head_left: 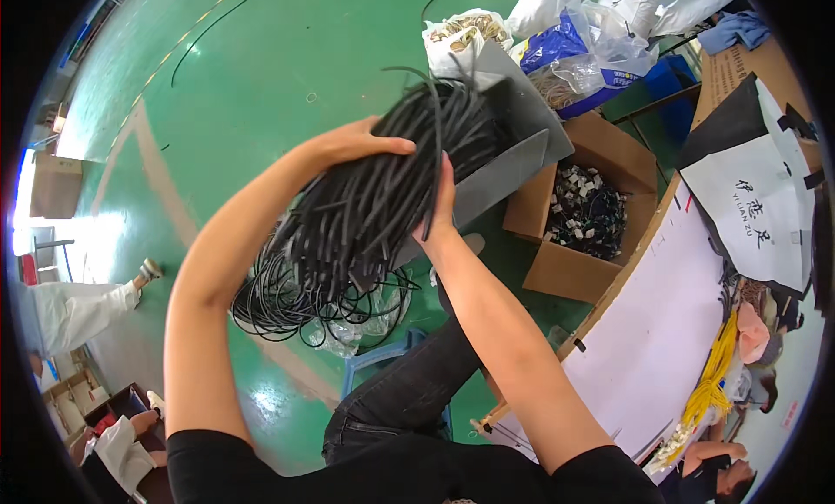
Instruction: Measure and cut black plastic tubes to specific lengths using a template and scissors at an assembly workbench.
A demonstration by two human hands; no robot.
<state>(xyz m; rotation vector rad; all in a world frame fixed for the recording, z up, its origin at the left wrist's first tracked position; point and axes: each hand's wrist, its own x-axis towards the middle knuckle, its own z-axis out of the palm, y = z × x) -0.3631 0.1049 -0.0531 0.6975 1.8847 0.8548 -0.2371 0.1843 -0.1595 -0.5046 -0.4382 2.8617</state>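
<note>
A thick bundle of cut black cables point(374, 204) fills the space between my two hands, its cut ends hanging toward the lower left. My left hand point(365, 146) presses on it from the upper left, thumb stretched across the strands. From the right, my right hand point(439, 204) grips its side, with the fingers mostly hidden behind the cables. Just behind the bundle is a grey bin point(513, 169), and the far strands overlap its opening. Below the bundle, loops of black cable point(270, 308) lie with clear plastic wrap point(339, 334).
An open cardboard box point(565, 269) of small white connectors stands to the right. Beside it runs a white-topped table point(626, 304) with yellow cables point(711, 373). White sacks point(461, 43) stand at the back. A blue stool point(370, 360) is by my leg. Other people are at the edges.
</note>
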